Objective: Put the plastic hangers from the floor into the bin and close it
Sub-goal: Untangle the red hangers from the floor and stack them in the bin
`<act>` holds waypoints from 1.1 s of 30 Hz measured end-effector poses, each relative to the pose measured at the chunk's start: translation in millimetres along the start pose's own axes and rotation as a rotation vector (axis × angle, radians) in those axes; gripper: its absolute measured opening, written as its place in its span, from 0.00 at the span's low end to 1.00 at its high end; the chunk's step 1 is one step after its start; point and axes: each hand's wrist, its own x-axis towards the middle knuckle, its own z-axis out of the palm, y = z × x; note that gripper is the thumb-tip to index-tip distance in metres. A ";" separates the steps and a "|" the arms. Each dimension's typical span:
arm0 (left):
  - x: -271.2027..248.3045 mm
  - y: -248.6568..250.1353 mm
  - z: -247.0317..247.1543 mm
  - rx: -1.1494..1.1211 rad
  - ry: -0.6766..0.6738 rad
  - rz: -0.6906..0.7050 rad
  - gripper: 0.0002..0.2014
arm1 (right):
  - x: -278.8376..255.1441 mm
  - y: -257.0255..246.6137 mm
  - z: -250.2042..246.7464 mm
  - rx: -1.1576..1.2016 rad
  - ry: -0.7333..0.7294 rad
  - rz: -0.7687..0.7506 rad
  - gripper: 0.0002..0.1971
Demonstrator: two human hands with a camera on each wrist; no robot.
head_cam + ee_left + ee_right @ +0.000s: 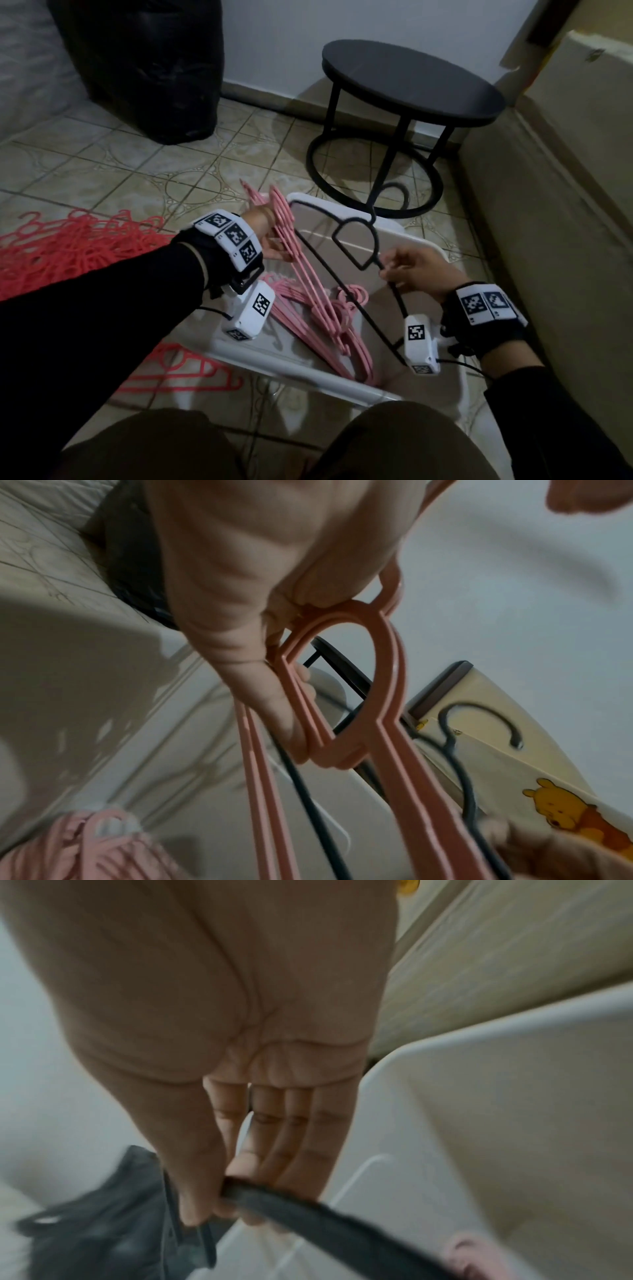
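My left hand [270, 240] grips a bundle of pink plastic hangers [301, 274] by their necks; the bundle slants down into the open white bin [308, 371]. In the left wrist view my fingers [287, 702] curl round the pink hanger loops [387, 669]. More pink hangers [287, 301] lie inside the bin. My right hand [397, 270] pinches a black hanger [356, 246] over the bin's right side. The right wrist view shows my thumb and fingers [219, 1199] closed on its black bar [308, 1215]. The bin's lid [318, 219] stands up behind.
A heap of red hangers [68, 250] lies on the tiled floor at left, with more [185, 373] beside the bin. A black round stool [411, 85] stands behind the bin, a black bag [147, 68] at back left, cream furniture [548, 205] close on the right.
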 end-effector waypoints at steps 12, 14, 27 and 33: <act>5.1 -14.6 31.7 -0.100 0.004 -0.019 0.24 | -9.5 -31.4 51.2 0.067 -0.075 -0.149 0.09; -0.4 -15.3 35.1 -0.099 0.016 -0.024 0.21 | -7.7 -24.2 54.3 -0.054 -0.042 -0.173 0.09; 3.0 -16.3 53.8 -0.226 0.021 0.101 0.38 | -23.4 -27.7 55.3 -0.190 0.033 -0.176 0.12; -14.3 2.7 46.1 0.215 -0.153 0.053 0.27 | -24.4 -21.6 25.1 -0.398 0.406 -0.288 0.03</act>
